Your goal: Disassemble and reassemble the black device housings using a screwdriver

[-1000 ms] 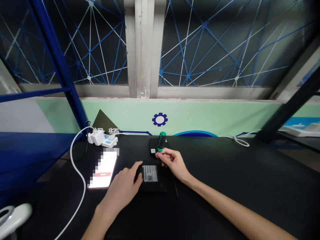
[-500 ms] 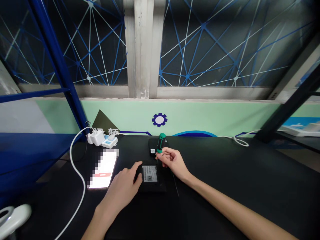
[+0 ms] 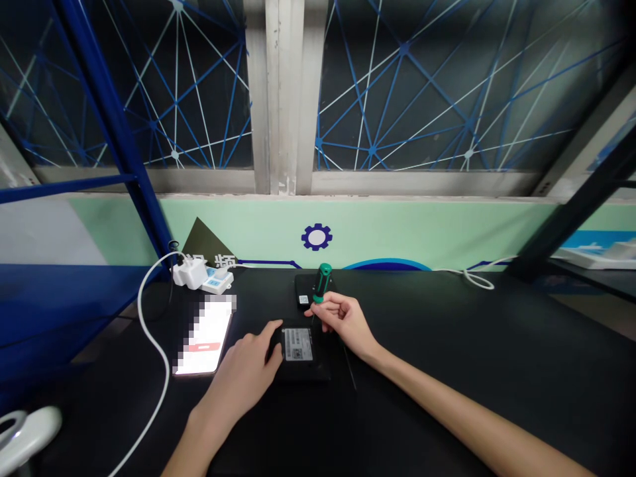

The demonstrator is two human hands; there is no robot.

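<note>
In the head view, a flat black device with a grey-white label [image 3: 299, 344] lies on the table in front of me. My left hand [image 3: 252, 361] grips its left side, with the index finger at the far corner and the thumb near the label. A screwdriver with a green and black handle [image 3: 322, 281] stands nearly upright, leaning slightly right. Its lower part is pinched between the fingers of my right hand [image 3: 345, 321]. The tip points down at the far right part of the device, and its contact point is too dark to make out.
Behind the screwdriver lies another black case [image 3: 304, 286] with a small white sticker. A lit phone [image 3: 206, 338] rests to the left, near a white plug and power strip [image 3: 203, 275]. A white cable [image 3: 163, 358] curves down the left. A thin dark rod [image 3: 351, 371] lies right of the device.
The screwdriver's handle has tipped slightly to the right, and the fingers of my right hand have shifted a little around it. My left hand and the device stay in place.
</note>
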